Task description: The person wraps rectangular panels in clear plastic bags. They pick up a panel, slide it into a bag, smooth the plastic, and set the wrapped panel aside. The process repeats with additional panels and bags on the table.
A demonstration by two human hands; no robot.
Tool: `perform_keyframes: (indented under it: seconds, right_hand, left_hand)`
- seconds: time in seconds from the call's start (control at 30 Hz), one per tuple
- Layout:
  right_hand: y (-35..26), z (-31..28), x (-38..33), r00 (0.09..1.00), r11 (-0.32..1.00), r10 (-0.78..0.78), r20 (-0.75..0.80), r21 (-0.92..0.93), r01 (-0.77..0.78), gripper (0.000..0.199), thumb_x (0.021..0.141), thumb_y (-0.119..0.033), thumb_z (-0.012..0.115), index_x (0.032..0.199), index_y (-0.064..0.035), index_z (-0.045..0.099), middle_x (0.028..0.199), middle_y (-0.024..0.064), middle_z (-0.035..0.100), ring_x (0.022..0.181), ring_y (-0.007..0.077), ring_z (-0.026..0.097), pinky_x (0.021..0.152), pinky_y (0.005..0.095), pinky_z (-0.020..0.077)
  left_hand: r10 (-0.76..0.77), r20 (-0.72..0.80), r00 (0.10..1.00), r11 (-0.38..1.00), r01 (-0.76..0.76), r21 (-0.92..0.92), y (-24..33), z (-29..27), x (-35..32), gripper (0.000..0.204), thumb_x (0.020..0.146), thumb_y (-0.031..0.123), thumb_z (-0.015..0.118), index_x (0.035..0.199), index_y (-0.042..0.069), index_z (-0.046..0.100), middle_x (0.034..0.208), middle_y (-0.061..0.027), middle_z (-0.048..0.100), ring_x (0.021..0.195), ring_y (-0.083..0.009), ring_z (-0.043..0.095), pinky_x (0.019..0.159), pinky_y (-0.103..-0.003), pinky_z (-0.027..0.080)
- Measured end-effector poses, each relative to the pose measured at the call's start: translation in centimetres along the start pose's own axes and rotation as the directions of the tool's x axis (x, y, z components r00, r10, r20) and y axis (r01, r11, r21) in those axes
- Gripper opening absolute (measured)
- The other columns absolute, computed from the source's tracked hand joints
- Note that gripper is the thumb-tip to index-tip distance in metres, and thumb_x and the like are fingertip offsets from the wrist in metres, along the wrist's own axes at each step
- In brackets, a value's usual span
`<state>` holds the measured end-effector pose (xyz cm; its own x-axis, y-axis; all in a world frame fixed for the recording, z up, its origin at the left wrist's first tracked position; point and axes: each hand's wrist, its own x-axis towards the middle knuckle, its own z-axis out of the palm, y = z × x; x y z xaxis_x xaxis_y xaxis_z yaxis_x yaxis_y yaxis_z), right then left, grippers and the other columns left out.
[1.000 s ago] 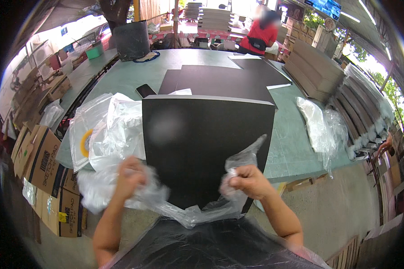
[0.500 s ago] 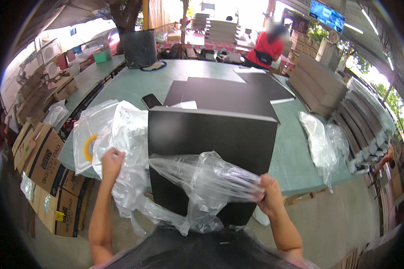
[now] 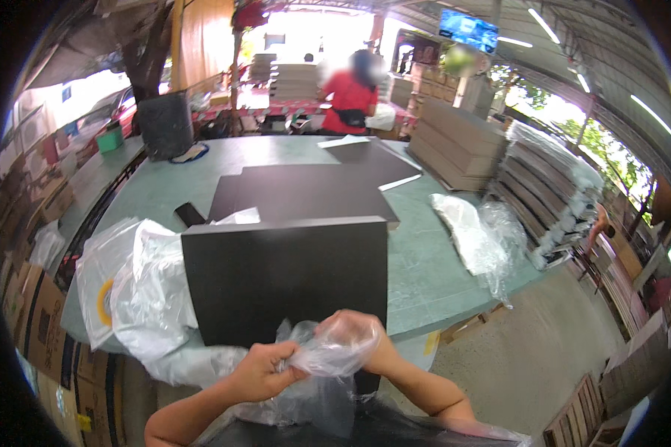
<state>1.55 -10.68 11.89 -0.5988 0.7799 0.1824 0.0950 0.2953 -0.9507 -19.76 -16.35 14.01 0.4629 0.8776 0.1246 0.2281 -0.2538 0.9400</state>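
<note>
Clear plastic film (image 3: 326,356) is held in the closed grip of both left hand (image 3: 265,372) and right hand (image 3: 367,337), in front of the black panel (image 3: 287,279), and could be torn if stretched too hard.

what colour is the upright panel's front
The upright panel's front is black, seen best in the head view.

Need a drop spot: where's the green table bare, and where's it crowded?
Bare green table shows right of the upright black panel, up to the white plastic bundle; also between the black bin-shaped object and flat black sheets. Crowded: left front, with white bags and yellow tape roll; before the panel, left hand and right hand hold clear film.
</note>
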Motion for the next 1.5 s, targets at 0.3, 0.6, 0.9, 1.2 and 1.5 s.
perform_keyframes:
  seconds: [0.3,0.6,0.9,1.2,1.5]
  right_hand:
    - [0.8,3.4,-2.3,0.581,0.929,-0.338,0.741,0.36,0.081,0.033,0.082,-0.024,0.049,0.099,0.0035,0.05,0.103,0.0141,0.051,0.104,0.0245,0.043,0.093,0.0349,0.0287]
    - [4.6,0.2,-4.3,0.486,0.756,0.499,0.718,-0.634,0.161,0.053,0.082,-0.048,0.042,0.093,0.002,0.056,0.09,0.0182,0.058,0.087,0.0316,0.054,0.078,0.0383,0.0403]
    - [-6.6,-2.2,-4.5,0.385,0.804,0.522,0.761,-0.59,0.077,0.022,0.075,-0.018,0.049,0.07,0.0036,0.051,0.069,0.0175,0.053,0.067,0.0255,0.052,0.059,0.0365,0.0418]
    - [1.2,-11.0,-1.3,0.964,-0.037,0.208,0.166,-0.983,0.177,0.023,0.075,-0.025,0.049,0.09,-0.0147,0.061,0.089,0.0076,0.061,0.085,0.0255,0.056,0.08,0.0394,0.0393]
    - [-7.6,-2.3,-1.0,0.75,0.512,0.579,0.318,-0.858,-0.032,0.028,0.066,-0.013,0.059,0.094,-0.0072,0.059,0.084,0.0122,0.06,0.076,0.0257,0.058,0.074,0.0388,0.0446]
  left_hand:
    - [0.03,0.644,0.764,0.976,0.116,-0.183,-0.9,-3.5,-0.7,0.021,0.079,0.014,0.055,0.09,-0.003,0.057,0.083,-0.0055,0.06,0.075,-0.0113,0.053,0.07,-0.026,0.043]
    - [0.249,0.787,0.565,0.968,-0.121,-0.219,2.0,-5.5,-3.6,0.024,0.081,0.015,0.051,0.097,-0.002,0.053,0.077,-0.0145,0.061,0.07,-0.0292,0.059,0.063,-0.034,0.046]
    - [-0.126,-0.12,0.985,0.183,0.142,0.973,-9.9,-10.6,-4.5,0.012,0.066,0.014,0.051,0.067,0.006,0.059,0.069,-0.0138,0.058,0.065,-0.0313,0.058,0.055,-0.042,0.044]
    - [-0.182,0.735,0.653,0.66,-0.473,0.584,1.6,1.5,-6.1,0.011,0.073,0.013,0.051,0.076,0.005,0.056,0.075,-0.0104,0.058,0.067,-0.0248,0.056,0.056,-0.036,0.046]
    - [-0.637,0.083,0.767,-0.024,-0.127,0.992,-14.1,-7.1,-10.1,0.034,0.075,0.033,0.053,0.086,0.002,0.06,0.089,-0.0141,0.061,0.081,-0.0237,0.059,0.063,-0.039,0.046]
